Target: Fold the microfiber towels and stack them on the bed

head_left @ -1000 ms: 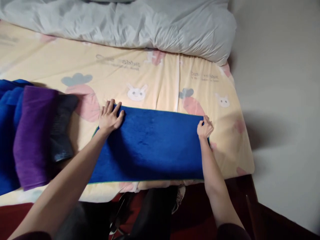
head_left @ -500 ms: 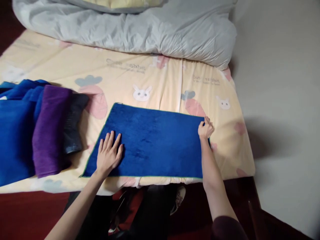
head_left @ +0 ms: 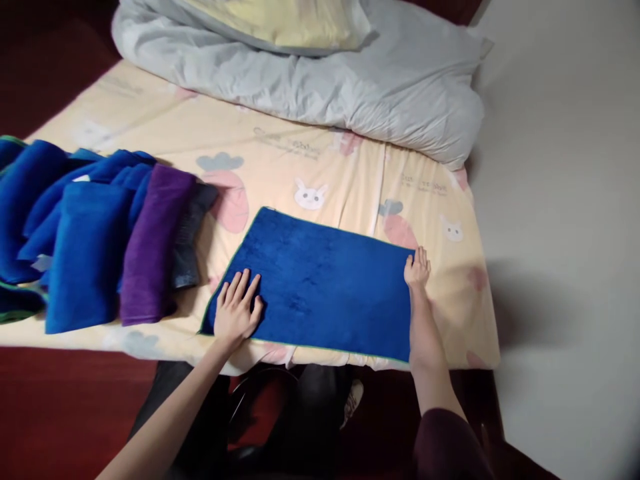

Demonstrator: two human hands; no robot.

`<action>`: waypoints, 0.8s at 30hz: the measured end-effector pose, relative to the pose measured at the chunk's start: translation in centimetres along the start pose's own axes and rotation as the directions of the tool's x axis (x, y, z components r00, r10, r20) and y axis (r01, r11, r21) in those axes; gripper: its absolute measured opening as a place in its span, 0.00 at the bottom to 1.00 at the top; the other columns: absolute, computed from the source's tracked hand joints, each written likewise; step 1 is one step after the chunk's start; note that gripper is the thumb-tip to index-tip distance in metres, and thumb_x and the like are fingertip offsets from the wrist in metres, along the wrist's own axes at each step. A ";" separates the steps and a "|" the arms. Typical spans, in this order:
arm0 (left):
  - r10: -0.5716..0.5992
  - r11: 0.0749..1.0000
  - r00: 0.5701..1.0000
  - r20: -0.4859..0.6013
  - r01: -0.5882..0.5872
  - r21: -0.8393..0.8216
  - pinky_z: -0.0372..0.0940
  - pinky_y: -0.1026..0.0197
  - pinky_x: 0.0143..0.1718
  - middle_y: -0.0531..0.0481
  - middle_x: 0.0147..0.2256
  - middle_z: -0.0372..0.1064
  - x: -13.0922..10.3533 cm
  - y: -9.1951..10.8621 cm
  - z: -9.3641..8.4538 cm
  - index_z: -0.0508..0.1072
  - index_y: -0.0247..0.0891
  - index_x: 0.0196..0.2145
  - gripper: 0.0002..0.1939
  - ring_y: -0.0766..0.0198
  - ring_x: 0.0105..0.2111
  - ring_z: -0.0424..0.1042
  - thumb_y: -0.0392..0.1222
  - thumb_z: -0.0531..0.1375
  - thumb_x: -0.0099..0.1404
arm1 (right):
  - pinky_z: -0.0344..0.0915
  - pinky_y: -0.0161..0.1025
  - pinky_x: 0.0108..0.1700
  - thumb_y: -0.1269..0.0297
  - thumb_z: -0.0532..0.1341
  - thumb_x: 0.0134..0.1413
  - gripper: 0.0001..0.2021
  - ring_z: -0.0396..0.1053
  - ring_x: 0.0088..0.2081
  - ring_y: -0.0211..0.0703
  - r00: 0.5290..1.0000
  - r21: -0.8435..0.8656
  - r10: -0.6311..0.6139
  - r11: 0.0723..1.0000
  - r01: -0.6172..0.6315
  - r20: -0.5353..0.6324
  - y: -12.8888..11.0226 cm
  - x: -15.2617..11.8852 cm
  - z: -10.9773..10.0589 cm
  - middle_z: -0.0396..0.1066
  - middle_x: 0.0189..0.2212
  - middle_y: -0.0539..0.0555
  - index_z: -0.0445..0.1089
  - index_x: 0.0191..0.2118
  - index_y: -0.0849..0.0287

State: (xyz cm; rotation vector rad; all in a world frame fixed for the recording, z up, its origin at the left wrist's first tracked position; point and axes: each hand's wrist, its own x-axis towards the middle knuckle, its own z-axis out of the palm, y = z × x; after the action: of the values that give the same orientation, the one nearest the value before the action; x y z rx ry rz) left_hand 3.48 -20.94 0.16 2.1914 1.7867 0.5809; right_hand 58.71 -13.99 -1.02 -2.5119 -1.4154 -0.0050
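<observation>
A blue towel (head_left: 330, 287) with a thin green edge lies spread flat on the bed's patterned sheet (head_left: 450, 300). My left hand (head_left: 237, 310) rests palm down on the towel's left part, fingers spread. At the towel's upper right corner is my right hand (head_left: 417, 268), its fingers stretched out over the right edge. Neither hand grips anything. Left of the towel lie a folded purple towel (head_left: 157, 247), a dark grey cloth (head_left: 190, 240) and a folded blue towel (head_left: 87, 257).
More blue cloths (head_left: 35, 193) are heaped at the far left. A rolled grey quilt (head_left: 320, 87) and a yellow pillow (head_left: 300, 20) lie along the back of the bed. A pale wall (head_left: 565, 233) stands at the right.
The view has swung left, showing more of the cloth heap. My right hand's fingers, curled at the towel's corner before, are now straightened. My left hand stays flat on the towel.
</observation>
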 end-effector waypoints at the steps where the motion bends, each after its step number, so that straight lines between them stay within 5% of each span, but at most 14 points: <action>1: 0.001 1.000 1.000 -0.006 -0.001 -0.005 0.41 0.40 0.75 0.48 0.76 0.43 0.0 0.0 0.0 0.55 0.44 0.75 0.34 0.49 0.75 0.46 0.45 0.51 0.74 | 0.45 0.58 0.76 0.59 0.45 0.72 0.31 0.48 0.76 0.49 0.998 -0.020 -0.008 1.000 0.009 0.065 -0.1 0.0 -0.5 0.53 0.74 0.65 0.55 0.74 0.67; 5: -0.007 1.000 1.000 -0.011 0.006 -0.030 0.41 0.41 0.74 0.45 0.75 0.46 0.1 0.1 -0.1 0.58 0.42 0.74 0.34 0.49 0.75 0.47 0.44 0.52 0.73 | 0.35 0.65 0.76 0.53 0.43 0.74 0.34 0.37 0.78 0.52 0.987 -0.099 -0.063 0.992 0.078 0.145 -0.9 -3.3 -2.3 0.43 0.77 0.65 0.47 0.77 0.66; 11: 0.007 0.997 0.999 -0.036 -0.010 -0.082 0.40 0.41 0.74 0.42 0.75 0.47 0.2 0.0 0.0 0.60 0.40 0.73 0.33 0.49 0.75 0.47 0.44 0.51 0.72 | 0.35 0.54 0.78 0.50 0.36 0.74 0.35 0.37 0.78 0.47 0.958 -0.046 -0.168 0.982 0.184 0.231 2.1 -17.2 -4.1 0.40 0.78 0.60 0.44 0.78 0.64; 15: 0.020 0.995 0.999 -0.032 -0.023 -0.097 0.40 0.39 0.74 0.38 0.75 0.46 0.1 0.3 -0.3 0.61 0.34 0.73 0.33 0.47 0.76 0.46 0.46 0.49 0.73 | 0.33 0.52 0.78 0.48 0.33 0.73 0.37 0.39 0.78 0.47 0.980 -0.068 -0.051 0.996 0.065 0.193 5.6 -24.6 -5.7 0.43 0.77 0.60 0.45 0.78 0.66; 24: 0.017 0.993 1.000 -0.009 -0.018 -0.119 0.39 0.35 0.74 0.35 0.75 0.45 -6.5 0.0 -1.3 0.57 0.31 0.74 0.35 0.44 0.76 0.42 0.49 0.47 0.74 | 0.34 0.56 0.78 0.50 0.33 0.72 0.37 0.39 0.78 0.52 0.976 -0.062 0.002 0.998 0.011 0.218 7.2 -30.4 -7.7 0.44 0.77 0.59 0.49 0.77 0.65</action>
State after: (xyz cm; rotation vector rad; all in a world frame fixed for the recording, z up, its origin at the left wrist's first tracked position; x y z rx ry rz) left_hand 1.84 -27.36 0.42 2.1294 1.6925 0.6827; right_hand 49.66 -44.82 0.90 -2.6275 -1.5240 0.2355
